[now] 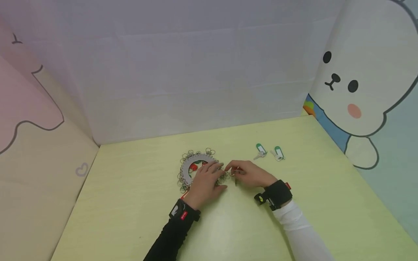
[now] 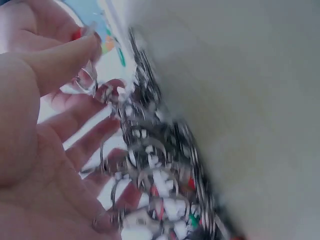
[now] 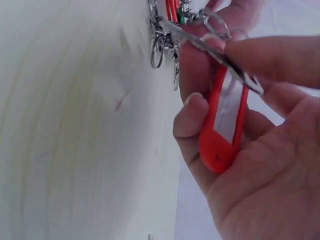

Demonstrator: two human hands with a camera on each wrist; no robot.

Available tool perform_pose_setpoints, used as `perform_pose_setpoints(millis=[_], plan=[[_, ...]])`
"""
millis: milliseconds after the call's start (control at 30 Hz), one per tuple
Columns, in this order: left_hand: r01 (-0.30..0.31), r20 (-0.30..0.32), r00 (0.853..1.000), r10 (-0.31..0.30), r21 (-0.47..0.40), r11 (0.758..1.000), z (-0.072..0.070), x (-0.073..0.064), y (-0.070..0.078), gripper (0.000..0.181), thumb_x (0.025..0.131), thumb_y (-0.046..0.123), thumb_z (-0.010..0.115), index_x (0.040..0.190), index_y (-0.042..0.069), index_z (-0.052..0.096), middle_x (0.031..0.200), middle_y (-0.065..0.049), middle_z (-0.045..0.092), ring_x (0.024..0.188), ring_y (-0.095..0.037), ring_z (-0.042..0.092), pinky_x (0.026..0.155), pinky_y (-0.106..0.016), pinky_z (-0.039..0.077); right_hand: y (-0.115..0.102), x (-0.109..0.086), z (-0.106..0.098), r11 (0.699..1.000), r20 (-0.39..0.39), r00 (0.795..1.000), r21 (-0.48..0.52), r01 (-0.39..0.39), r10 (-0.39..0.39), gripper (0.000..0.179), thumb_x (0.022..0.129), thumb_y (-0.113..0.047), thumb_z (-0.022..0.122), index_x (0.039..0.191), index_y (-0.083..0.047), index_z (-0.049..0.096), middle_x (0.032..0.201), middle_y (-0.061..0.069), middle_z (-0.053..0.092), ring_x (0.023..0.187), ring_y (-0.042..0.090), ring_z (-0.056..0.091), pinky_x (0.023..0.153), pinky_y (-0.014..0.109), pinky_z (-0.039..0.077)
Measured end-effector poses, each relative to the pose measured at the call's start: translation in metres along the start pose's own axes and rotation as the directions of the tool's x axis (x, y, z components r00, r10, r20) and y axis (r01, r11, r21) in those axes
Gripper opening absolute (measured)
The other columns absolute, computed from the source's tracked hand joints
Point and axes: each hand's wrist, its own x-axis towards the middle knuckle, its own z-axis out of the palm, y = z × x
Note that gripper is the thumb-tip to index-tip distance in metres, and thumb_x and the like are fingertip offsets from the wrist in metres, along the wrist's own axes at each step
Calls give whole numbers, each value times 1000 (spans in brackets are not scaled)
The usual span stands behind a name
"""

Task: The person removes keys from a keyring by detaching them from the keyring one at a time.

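Observation:
A grey ring-shaped holder (image 1: 185, 171), edged with many small metal rings, lies flat on the table. My left hand (image 1: 205, 181) rests over its right side, fingers spread and thumb apart. Close up in the left wrist view, those fingers lie against a cluster of metal rings (image 2: 155, 150), partly blurred. At the holder's right edge, my right hand (image 1: 249, 173) pinches a key (image 3: 200, 44) between thumb and finger. A red key tag (image 3: 222, 125) with a white label lies under the curled fingers, against the palm.
Two keys with green tags, one key tag (image 1: 260, 147) beside another key tag (image 1: 278, 151), lie on the table (image 1: 137, 203) beyond my right hand. Red tags (image 1: 194, 167) show inside the holder's opening. A pale cloth wall (image 1: 196, 79) stands along the table's back edge.

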Motion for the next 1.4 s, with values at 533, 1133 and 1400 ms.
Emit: perform_pose_setpoints(millis=[533,1133,1400], plan=[[45,48,998,-32,-280,959,-2,6,-9,6,105,25,63,104,19,61,99,2,63,93,-15,56,82,-34,46,-4,3,3,997,6,1000,75,25,-26,29,98,3,63,116,-18,71,97,7,66,77,10,50,73,26,43],[-34,-102,995,14,-203,979,-10,8,-10,16,99,22,74,110,14,65,99,0,69,89,-15,61,76,-30,51,-11,8,11,969,-161,968,-189,162,-193,16,105,-14,63,117,-14,74,98,-4,63,76,4,50,69,25,46],[-99,-149,985,88,-70,993,-14,6,-15,12,106,22,61,114,12,61,98,-2,69,96,-18,62,79,-32,53,-19,9,13,968,-180,967,-208,144,-183,21,107,-13,57,125,-9,68,102,0,62,81,9,52,73,28,48]])
